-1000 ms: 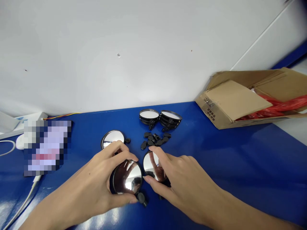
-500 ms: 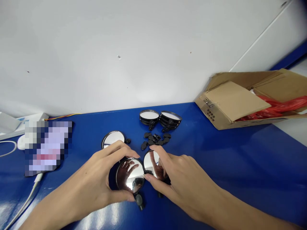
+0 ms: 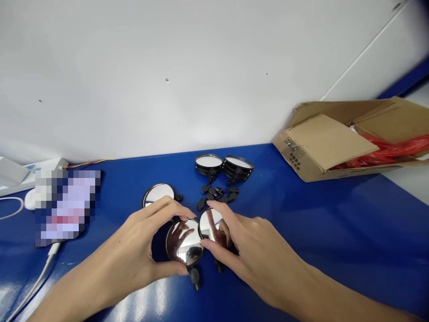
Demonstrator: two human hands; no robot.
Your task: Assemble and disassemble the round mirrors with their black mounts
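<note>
Round mirror (image 3: 184, 245) sits rim-gripped in left hand (image 3: 140, 239); second mirror (image 3: 208, 223), pinched by right hand (image 3: 256, 248), overlaps it in view, both well forward of blue tabletop (image 3: 318, 223) back edge. Touching rims only should keep faces unsmudged; black fittings (image 3: 212, 191) lie just beyond.

Bare left forearm (image 3: 83, 281) slants in over the near left of the counter (image 3: 308, 214); bare right forearm (image 3: 318, 284) slants in over its near right. Toward the counter's near middle, the left hand (image 3: 186, 243) and right hand (image 3: 205, 222) face each other, fingertips close. Each curls fingers and thumb into a C-shaped grip, the left's wider.
</note>
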